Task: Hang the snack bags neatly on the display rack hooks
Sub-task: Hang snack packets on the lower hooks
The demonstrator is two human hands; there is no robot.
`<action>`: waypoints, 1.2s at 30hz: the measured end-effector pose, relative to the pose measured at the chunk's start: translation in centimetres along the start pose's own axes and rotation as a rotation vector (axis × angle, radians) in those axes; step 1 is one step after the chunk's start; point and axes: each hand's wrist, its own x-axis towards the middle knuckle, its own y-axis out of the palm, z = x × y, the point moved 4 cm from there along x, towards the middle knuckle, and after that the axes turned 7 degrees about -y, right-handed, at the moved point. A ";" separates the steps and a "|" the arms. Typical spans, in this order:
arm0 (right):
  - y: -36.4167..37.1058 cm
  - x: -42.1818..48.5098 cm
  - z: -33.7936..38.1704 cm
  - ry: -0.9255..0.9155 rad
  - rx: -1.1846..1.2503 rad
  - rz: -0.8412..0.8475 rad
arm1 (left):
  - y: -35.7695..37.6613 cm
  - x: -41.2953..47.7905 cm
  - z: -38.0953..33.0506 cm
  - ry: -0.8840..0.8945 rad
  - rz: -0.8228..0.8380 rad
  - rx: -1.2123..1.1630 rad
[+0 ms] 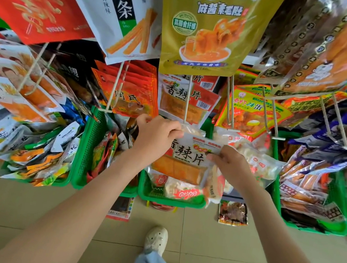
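Observation:
A white and orange snack bag [186, 158] with black characters is held between both hands, just below the tip of a white rack hook [186, 108]. My left hand [156, 135] grips its top left corner. My right hand [231, 163] pinches its top right edge. Matching snack bags [184, 101] hang further back on that same hook. The bag's top edge sits close to the hook's end; whether the hook passes through its hole is hidden by my fingers.
Neighbouring hooks [115, 90] carry red, yellow and blue packets. Large bags [207, 27] hang overhead. Green baskets [87, 152] full of loose snacks stand below. Two packets [233, 213] lie on the tan floor, near my white shoes [156, 240].

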 end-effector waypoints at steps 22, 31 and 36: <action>0.8 -0.2 -1.4 -0.129 0.014 -0.139 | 1.8 1.9 1.5 0.115 -0.323 -0.065; 1.1 0.0 -1.1 -0.155 -0.038 -0.230 | 1.8 2.8 1.4 0.142 -0.308 -0.101; 1.4 0.1 -0.5 -0.152 -0.033 -0.232 | 1.7 3.0 1.4 0.136 -0.297 -0.109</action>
